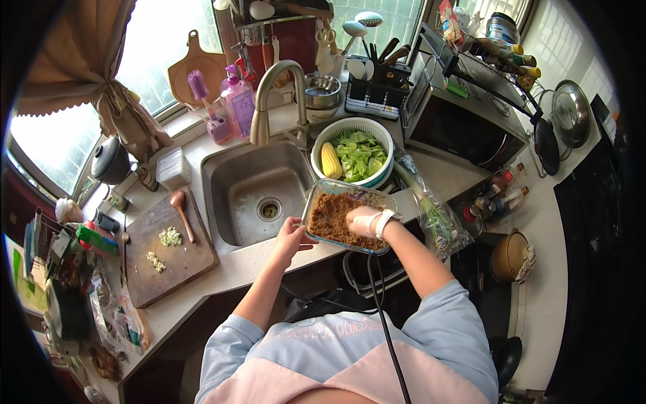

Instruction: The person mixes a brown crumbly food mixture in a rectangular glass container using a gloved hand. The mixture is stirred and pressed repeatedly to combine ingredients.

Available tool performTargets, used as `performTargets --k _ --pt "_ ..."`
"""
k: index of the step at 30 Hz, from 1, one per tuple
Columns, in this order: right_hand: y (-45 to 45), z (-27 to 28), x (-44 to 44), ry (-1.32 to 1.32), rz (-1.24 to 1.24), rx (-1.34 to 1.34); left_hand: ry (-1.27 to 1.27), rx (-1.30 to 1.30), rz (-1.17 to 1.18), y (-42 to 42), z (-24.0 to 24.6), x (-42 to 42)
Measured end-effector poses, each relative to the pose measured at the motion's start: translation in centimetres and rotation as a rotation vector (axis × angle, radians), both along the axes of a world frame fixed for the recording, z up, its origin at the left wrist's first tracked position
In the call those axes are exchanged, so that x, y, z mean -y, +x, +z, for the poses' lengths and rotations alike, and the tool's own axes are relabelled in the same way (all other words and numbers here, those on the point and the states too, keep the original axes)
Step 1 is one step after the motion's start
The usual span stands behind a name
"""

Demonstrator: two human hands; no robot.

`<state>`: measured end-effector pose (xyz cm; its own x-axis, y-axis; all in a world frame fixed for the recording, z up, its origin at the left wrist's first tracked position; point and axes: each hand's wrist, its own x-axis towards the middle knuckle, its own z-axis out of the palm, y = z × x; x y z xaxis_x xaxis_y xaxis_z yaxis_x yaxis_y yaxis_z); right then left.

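A glass baking dish (359, 188) of brown minced or crumbly food (328, 217) rests at the counter's front edge, beside the sink. My left hand (292, 236) grips the dish's left rim, thumb on top and fingers beneath. Inside the dish, my right hand (364, 221), which seems to wear a clear thin glove, presses into the food with curled fingers; whether it holds any is hidden. Behind the dish, a white colander (386, 136) holds corn (330, 160) and cut green leaves (361, 151).
The steel sink (242, 192) and its tap (278, 76) lie left of the dish. A cutting board (176, 262) bears chopped pieces and a wooden spoon (182, 214). Bagged green onions (429, 207) lie right of the dish, near a microwave (459, 126). A black cable (386, 333) hangs before me.
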<state>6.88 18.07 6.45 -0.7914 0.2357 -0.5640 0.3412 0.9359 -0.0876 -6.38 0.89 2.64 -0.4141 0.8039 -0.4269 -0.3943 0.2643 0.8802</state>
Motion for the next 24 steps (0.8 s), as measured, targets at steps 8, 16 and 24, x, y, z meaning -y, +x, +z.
performTargets --k 8,16,24 --pt "-4.1 -0.2 -0.9 -0.612 -0.573 0.048 -0.010 0.000 0.004 0.1 0.1 0.1" --pt "-4.6 -1.3 -0.4 -0.950 -0.605 -0.001 0.032 0.072 0.025 0.1 -0.1 0.2" --pt "-1.0 -0.6 0.0 -0.813 -0.428 -0.084 0.062 0.118 0.011 0.0 -0.1 0.2"
